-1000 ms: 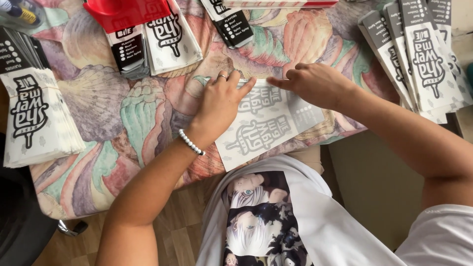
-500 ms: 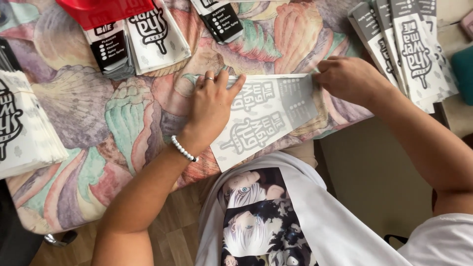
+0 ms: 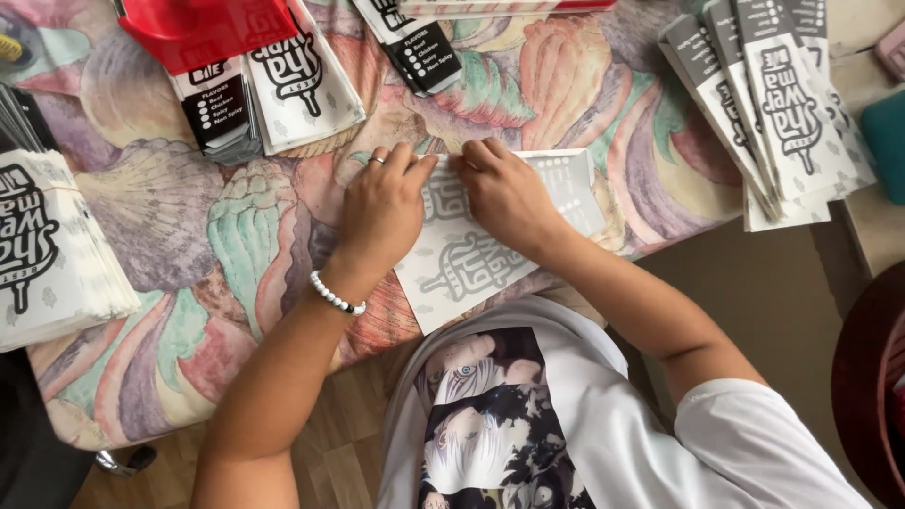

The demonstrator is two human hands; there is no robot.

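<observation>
This looks like a home where someone does small packing work. The desk (image 3: 236,273) has a soft cloth (image 3: 160,217) on it with big shells in pink, green and purple, the kind of cloth people use at home. The floor (image 3: 339,462) under it is brown wood. On the cloth lie many flat paper bags, all the same. There is a white stack at the left edge (image 3: 47,254), more stacks at the top (image 3: 302,80), and a fanned pile at the right (image 3: 773,104). A red plastic tray (image 3: 203,28) sits at the top. So many bags of one kind show a little food business run from a house.
</observation>
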